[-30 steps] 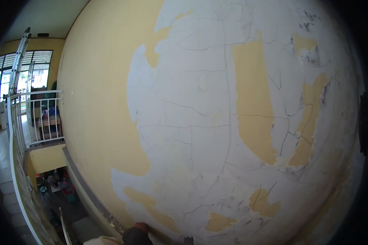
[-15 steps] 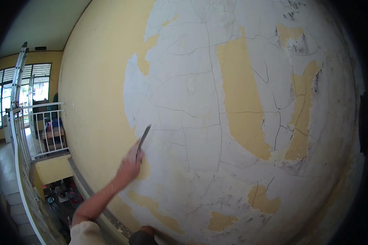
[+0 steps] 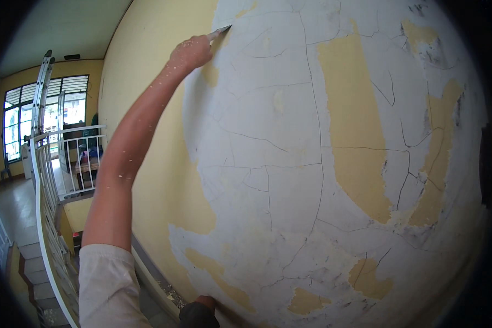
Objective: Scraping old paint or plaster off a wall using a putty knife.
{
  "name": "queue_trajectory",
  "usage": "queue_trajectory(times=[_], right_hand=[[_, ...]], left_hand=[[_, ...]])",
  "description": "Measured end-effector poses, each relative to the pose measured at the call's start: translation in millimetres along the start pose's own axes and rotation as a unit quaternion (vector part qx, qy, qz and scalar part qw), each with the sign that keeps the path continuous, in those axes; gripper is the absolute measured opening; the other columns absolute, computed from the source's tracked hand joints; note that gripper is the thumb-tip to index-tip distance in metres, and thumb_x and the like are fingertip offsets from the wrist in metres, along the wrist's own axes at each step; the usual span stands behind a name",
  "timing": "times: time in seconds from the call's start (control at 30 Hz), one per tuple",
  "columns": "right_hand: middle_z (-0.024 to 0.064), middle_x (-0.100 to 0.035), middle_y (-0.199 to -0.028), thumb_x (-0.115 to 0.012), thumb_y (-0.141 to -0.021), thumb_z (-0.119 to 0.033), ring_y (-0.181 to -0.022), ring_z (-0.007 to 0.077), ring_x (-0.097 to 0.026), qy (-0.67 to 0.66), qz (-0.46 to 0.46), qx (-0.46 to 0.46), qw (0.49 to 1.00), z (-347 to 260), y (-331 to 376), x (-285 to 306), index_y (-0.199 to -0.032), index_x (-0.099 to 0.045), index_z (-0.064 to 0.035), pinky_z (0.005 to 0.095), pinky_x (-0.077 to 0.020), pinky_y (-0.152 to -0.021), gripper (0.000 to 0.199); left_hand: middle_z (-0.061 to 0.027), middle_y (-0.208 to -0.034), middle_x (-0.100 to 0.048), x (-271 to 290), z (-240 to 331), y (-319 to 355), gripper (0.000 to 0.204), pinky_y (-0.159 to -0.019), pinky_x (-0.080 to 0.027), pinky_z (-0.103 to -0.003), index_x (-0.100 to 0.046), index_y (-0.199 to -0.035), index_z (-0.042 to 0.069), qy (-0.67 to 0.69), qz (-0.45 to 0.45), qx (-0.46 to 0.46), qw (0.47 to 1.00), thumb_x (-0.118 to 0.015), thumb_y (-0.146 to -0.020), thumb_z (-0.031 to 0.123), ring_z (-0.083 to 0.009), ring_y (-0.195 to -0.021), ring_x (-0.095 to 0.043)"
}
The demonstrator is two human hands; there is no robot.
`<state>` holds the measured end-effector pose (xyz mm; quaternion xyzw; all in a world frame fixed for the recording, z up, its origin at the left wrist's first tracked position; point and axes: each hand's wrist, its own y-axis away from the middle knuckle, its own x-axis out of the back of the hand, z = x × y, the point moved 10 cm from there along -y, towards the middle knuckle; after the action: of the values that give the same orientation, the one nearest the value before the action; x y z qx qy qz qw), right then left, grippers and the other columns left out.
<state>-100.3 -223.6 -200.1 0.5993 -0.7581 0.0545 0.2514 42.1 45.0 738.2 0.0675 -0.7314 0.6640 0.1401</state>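
Observation:
My left arm reaches up along the wall [image 3: 257, 120], and my left hand [image 3: 193, 53] is closed around the handle of a scraper [image 3: 220, 33]. The scraper's thin metal blade meets the wall at the ragged border between yellow paint and bare whitish plaster. Pale flecks are scattered over the hand and forearm. Thin cracks run through the exposed plaster, and yellow paint patches [image 3: 352, 126] remain within it. My right hand is not in the picture.
A white railing [image 3: 49, 218] runs beside stairs [image 3: 35, 268] at left. Behind it stand a tall ladder [image 3: 41, 93] and barred windows [image 3: 46, 112]. Debris [image 3: 172, 295] lies on a ledge at the wall's foot. Dark cloth with some skin, perhaps a knee [image 3: 198, 314], shows at the lower edge.
My left hand has moved far up the wall with the scraper, and the arm is now stretched out. Bare plaster and railing appear shifted slightly right as the view turned.

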Motion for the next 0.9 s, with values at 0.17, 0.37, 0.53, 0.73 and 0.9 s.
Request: queue_trajectory(times=[0.17,0.37,0.53,0.73,0.9], right_hand=[[0.0167,-0.052,-0.102,-0.052,-0.088,-0.032,-0.092,0.0325,-0.050,-0.013,-0.012,-0.007,1.000,4,-5,-6,-0.107,-0.053,0.0003,0.0396,-0.0411,-0.078,0.037],[0.0160,-0.052,-0.101,-0.052,-0.089,-0.032,-0.091,0.0317,-0.049,-0.015,-0.024,-0.014,1.000,8,-5,-10,-0.106,-0.053,0.0003,0.0391,-0.0411,-0.077,0.036],[0.0155,-0.051,-0.100,-0.051,-0.089,-0.031,-0.090,0.0311,-0.049,-0.017,-0.030,-0.018,0.999,11,-3,-12,-0.106,-0.053,0.0004,0.0387,-0.0411,-0.076,0.036],[0.0148,-0.051,-0.099,-0.050,-0.090,-0.030,-0.089,0.0304,-0.049,-0.017,-0.030,-0.016,0.999,13,-7,-18,-0.105,-0.053,0.0005,0.0381,-0.0411,-0.075,0.035],[0.0143,-0.051,-0.098,-0.050,-0.090,-0.030,-0.088,0.0297,-0.049,-0.017,-0.038,-0.023,0.999,16,-6,-21,-0.105,-0.053,0.0006,0.0377,-0.0411,-0.075,0.034]], left_hand=[[-0.0128,-0.103,-0.062,-1,-7,-3,0.062,-0.079,-0.049,-0.042,-0.041,-0.133,0.031,-0.067,-0.053,-0.021,0.996,-0.041,-0.076,0.004,-0.0295,-0.094,-0.060],[-0.0146,-0.096,-0.063,3,2,2,0.061,-0.075,-0.050,-0.041,-0.041,-0.133,0.028,-0.130,-0.035,-0.053,0.990,-0.045,-0.076,0.005,-0.0285,-0.088,-0.061],[-0.0158,-0.096,-0.063,-19,-8,2,0.058,-0.075,-0.049,-0.042,-0.041,-0.133,0.024,-0.033,-0.024,-0.006,0.999,-0.045,-0.078,0.006,-0.0308,-0.088,-0.061],[-0.0171,-0.105,-0.061,-21,-16,-8,0.055,-0.081,-0.046,-0.042,-0.036,-0.137,0.023,0.011,-0.069,0.030,0.997,-0.043,-0.084,0.010,-0.0304,-0.091,-0.060],[-0.0156,-0.100,-0.063,-14,-13,-5,0.062,-0.080,-0.048,-0.041,-0.040,-0.135,0.024,-0.007,-0.057,0.000,0.998,-0.037,-0.075,0.005,-0.0288,-0.090,-0.060]])
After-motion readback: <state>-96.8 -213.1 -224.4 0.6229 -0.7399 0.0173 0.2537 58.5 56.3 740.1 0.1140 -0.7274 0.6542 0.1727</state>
